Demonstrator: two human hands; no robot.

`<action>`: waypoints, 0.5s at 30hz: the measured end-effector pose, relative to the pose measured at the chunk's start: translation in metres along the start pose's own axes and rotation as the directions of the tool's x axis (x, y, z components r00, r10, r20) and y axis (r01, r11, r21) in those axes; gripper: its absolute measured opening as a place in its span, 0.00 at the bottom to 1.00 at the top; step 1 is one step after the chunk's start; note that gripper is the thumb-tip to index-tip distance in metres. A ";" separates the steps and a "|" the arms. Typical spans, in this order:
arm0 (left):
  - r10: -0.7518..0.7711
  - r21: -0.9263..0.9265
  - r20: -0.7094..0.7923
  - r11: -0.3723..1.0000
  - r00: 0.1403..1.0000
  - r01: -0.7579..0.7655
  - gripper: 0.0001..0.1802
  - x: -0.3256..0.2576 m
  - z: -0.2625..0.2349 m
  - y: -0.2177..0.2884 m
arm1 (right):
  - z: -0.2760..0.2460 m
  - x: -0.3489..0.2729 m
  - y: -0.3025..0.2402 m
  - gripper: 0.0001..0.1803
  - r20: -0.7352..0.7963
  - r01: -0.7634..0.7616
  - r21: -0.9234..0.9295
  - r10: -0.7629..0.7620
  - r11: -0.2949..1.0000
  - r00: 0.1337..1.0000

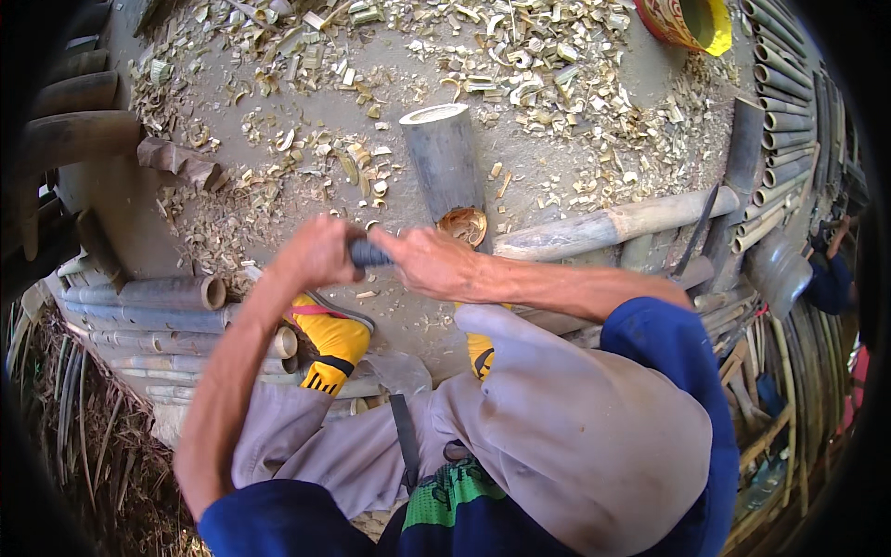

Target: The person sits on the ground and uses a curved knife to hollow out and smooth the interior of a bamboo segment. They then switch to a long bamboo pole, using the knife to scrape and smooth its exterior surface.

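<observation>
- Hands: left hand (320,251) and right hand (429,260) both fisted tight on one dark handle (369,253), which bridges the gap between them. Only the short middle bit of it shows.
- Blade or working end: hidden by the hands, cannot tell its shape.
- Bamboo section (447,172): thick, hollow, cut open at the far end, lying on the dirt floor (121,209) just beyond the hands, near end right by the right hand at a curled shaving (463,225).
- Handling, my read: bamboo is stiff and fairly light since hollow; round smooth skin, so it will roll or slip unless pinned. Best held around the barrel mid-length, away from the cut rim, where edges may splinter.
- Handle looks rigid; two-fist grip suits it.
- Around: chips (483,56) all over the floor, pole (613,223) to the right, poles stacked left (148,297), yellow shoe (332,348) under the left forearm.
</observation>
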State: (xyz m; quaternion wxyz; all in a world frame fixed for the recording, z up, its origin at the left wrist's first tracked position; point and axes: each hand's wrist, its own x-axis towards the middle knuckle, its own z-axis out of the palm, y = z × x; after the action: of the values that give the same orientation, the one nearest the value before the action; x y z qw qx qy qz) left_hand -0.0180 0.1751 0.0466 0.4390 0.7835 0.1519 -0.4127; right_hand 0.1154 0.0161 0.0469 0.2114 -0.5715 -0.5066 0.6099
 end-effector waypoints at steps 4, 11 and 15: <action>-0.381 -0.555 -0.108 0.789 0.918 0.262 0.18 -0.037 0.112 0.043 | 0.007 -0.006 0.011 0.13 0.401 0.285 -0.268 -0.162 0.921 0.902; -0.732 -0.882 -0.241 0.439 0.638 0.170 0.19 -0.013 0.186 0.179 | -0.011 -0.046 0.029 0.06 0.634 0.599 -0.398 -0.264 0.695 0.727; -0.739 -0.898 -0.317 0.435 0.594 0.061 0.18 -0.020 0.217 0.152 | 0.011 -0.034 0.016 0.06 0.682 0.573 -0.422 -0.170 0.703 0.711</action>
State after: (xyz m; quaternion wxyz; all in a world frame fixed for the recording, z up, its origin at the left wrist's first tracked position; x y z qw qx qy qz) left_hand -0.0499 -0.0853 0.0884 0.5341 0.5067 0.6729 -0.0727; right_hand 0.1198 -0.0231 0.0475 -0.0283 -0.2637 -0.8239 0.5008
